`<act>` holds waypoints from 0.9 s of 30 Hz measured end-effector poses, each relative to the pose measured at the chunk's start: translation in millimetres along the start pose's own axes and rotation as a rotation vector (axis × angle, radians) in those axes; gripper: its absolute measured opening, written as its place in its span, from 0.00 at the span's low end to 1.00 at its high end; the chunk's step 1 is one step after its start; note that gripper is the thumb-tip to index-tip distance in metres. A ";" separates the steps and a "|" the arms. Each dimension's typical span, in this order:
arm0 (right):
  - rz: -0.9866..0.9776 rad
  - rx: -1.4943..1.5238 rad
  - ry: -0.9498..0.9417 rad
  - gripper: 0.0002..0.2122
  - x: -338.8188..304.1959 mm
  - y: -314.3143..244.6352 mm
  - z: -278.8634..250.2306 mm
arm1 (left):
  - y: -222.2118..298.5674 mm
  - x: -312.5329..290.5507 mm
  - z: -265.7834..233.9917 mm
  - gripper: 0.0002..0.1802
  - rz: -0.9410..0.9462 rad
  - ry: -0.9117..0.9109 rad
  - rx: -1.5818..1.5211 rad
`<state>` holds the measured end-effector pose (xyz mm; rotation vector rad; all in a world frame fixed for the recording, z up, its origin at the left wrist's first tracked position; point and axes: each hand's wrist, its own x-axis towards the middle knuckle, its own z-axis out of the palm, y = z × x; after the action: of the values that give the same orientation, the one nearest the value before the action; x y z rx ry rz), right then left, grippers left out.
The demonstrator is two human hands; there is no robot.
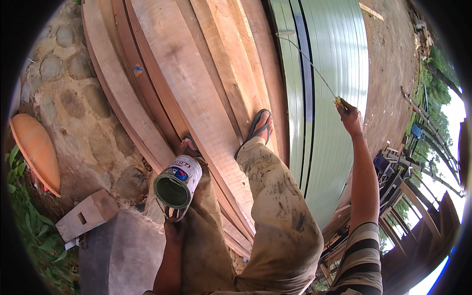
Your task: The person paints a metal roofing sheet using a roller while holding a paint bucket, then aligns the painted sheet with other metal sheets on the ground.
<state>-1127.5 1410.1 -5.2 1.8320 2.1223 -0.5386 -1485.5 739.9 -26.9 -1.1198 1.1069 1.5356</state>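
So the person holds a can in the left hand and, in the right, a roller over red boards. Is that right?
Not quite: the boards are green, not red, as the head view shows. The left hand does hold a can and the right hand a roller over them.

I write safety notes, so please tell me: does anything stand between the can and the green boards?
Yes: in this view, the right leg lies between the can, held by the left grip, and the green boards. Brown planks lie there too, underfoot.
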 end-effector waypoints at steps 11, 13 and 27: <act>0.010 0.103 0.074 0.24 157.3 -138.6 -31.4 | -14.6 -4.9 16.1 0.44 0.038 0.063 -0.011; -0.012 0.063 0.115 0.24 162.6 -130.0 -36.5 | -17.4 -5.4 18.2 0.43 0.037 0.085 -0.024; -0.047 0.081 -0.024 0.21 -50.5 99.2 18.5 | -17.3 7.5 21.2 0.44 -0.020 -0.019 -0.042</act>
<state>-1022.3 1369.4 -8.3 1.8122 2.1627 -0.6641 -1473.3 764.9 -32.7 -1.1391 1.0527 1.5568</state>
